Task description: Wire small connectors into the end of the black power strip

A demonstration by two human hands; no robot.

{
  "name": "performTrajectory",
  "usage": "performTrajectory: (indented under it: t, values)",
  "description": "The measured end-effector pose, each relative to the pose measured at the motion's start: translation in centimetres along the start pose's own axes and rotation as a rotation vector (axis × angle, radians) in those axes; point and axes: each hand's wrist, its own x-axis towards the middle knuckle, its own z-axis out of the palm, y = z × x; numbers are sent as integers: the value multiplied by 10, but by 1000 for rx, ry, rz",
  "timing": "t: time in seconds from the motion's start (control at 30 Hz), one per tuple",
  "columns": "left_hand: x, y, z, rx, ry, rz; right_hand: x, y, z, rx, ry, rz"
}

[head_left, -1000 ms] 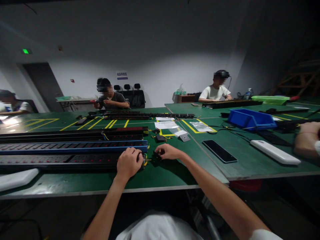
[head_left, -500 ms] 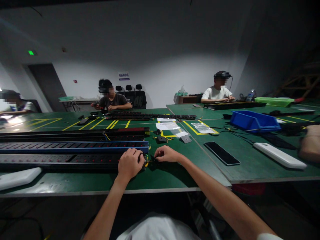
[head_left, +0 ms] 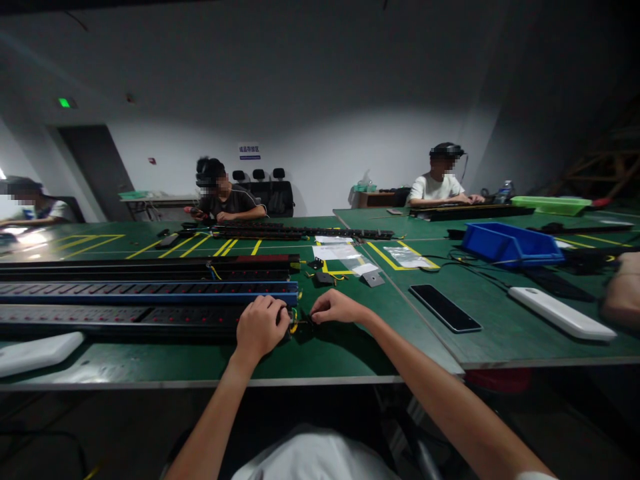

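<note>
Three long strips lie side by side at the left. My left hand (head_left: pixel 261 325) is wrapped over the right end of the nearest black strip (head_left: pixel 190 320), just in front of the blue-edged strip (head_left: pixel 150 291). Yellow and green wires (head_left: pixel 294 323) come out of that end. To their right, my right hand (head_left: pixel 337 309) is closed in a pinch on a small dark piece (head_left: pixel 309 322), whose shape is too small to make out. Beyond the hands lie a small black block (head_left: pixel 323 279) and a grey bent plate (head_left: pixel 372 279).
A black phone (head_left: pixel 445 308), a white device (head_left: pixel 560 313) and a blue bin (head_left: pixel 513 244) are on the right of the green table (head_left: pixel 400 350). Another white device (head_left: pixel 40 353) lies at the left. Someone's hand (head_left: pixel 623 290) shows at the right edge; people sit across the table.
My right hand has shifted very slightly, and the dark piece at its fingertips shows less. My left hand keeps its place on the strip. The person at the far right has moved a little.
</note>
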Motion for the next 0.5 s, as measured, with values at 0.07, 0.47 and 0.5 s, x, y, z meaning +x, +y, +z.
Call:
performTrajectory:
  t: [0.07, 0.47, 0.5]
  values:
    - [0, 0, 0, -4, 2, 1, -1, -2, 1, 57, -14, 5]
    - [0, -2, 1, -13, -2, -4, -10, -17, -6, 299, -227, 137]
    - [0, -2, 1, -14, -3, -2, -10, -17, -6, 286, -230, 144]
